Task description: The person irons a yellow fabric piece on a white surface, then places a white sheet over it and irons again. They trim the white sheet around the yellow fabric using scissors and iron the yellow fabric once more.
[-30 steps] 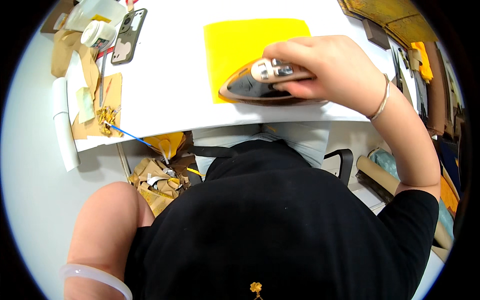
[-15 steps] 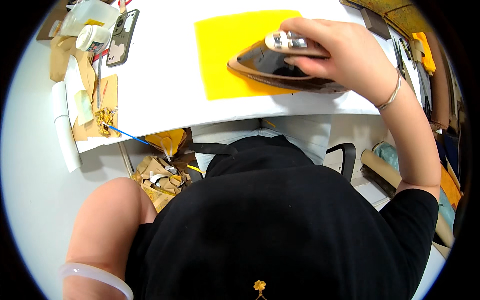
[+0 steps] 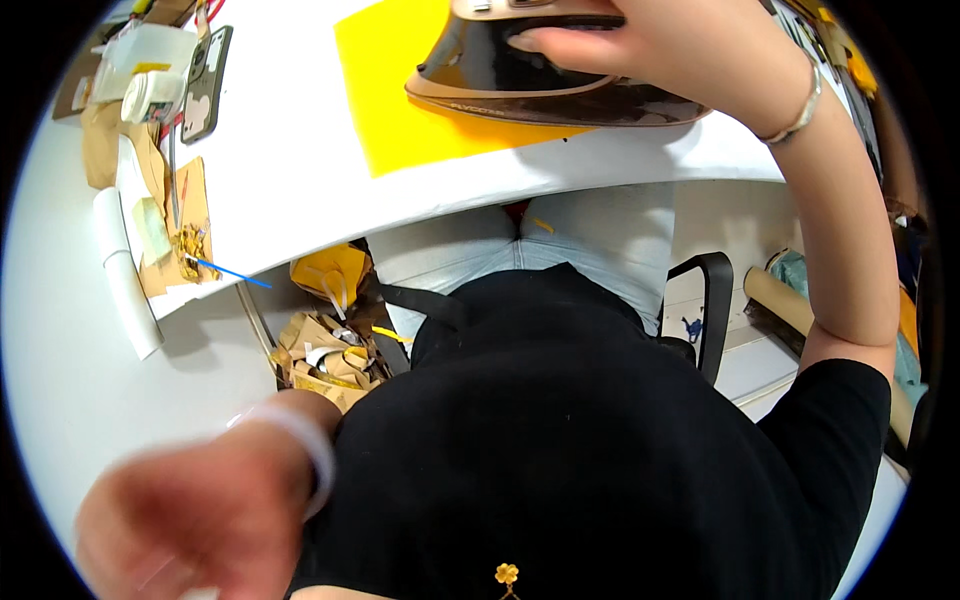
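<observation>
My right hand (image 3: 670, 65) grips the handle of a dark clothes iron (image 3: 480, 75) with a brown-edged base. The iron's tip points left, above a flat yellow sheet (image 3: 375, 110) on the white table (image 3: 275, 150). Its rear reaches past the sheet's near right side; I cannot tell whether the base touches the sheet. My left hand (image 3: 200, 510) is raised at the lower left, away from the table and close to my body. Motion smears its fingers. A small whitish patch shows at its lower edge, too unclear to name.
At the table's left stand a phone (image 3: 207, 85), a white jar (image 3: 152, 97) and a clear plastic container (image 3: 150, 60). Brown paper scraps and a white roll (image 3: 125, 275) lie nearby. Below are a scrap-filled bin (image 3: 330, 355) and, at right, a chair armrest (image 3: 712, 310).
My left hand has come into view at the lower left. The iron, still in my right hand, and the sheet appear higher in view and larger; the whole view has shifted.
</observation>
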{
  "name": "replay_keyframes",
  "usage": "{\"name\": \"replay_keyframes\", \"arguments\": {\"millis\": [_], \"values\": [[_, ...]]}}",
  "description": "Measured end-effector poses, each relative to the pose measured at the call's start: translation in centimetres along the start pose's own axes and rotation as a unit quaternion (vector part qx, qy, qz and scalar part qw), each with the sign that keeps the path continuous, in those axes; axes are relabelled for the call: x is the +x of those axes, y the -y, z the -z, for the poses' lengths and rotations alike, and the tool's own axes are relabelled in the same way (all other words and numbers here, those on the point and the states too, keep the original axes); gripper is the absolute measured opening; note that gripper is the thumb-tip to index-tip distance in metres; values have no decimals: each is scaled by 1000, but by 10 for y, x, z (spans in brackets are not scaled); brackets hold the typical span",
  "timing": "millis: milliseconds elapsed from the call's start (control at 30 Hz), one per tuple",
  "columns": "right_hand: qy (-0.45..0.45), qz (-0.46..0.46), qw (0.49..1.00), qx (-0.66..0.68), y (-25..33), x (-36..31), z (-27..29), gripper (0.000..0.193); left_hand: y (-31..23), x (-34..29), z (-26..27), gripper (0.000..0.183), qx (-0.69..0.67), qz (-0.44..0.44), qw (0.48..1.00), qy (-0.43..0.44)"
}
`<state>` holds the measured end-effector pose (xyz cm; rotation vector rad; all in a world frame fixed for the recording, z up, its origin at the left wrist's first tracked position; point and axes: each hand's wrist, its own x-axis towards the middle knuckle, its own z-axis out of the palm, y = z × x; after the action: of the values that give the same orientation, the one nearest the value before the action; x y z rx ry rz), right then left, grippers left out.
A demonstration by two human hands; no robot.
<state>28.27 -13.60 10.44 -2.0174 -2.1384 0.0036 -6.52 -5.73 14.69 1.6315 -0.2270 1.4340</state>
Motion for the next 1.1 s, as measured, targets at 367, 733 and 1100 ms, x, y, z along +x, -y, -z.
{"name": "replay_keyframes", "arguments": {"millis": [367, 733, 1100], "values": [[-70, 37, 997, -21, -20, -5, -21, 41, 253, -263, -91, 39, -201, 848, 475, 124], [-4, -13, 1000, 12, -5, -11, -12, 37, 221, -268, -111, 63, 139, 292, 807, 494], [-10, -175, 982, -72, -65, 46, -10, 41, 241, -247, -94, 53, 223, 350, 790, 452]]}}
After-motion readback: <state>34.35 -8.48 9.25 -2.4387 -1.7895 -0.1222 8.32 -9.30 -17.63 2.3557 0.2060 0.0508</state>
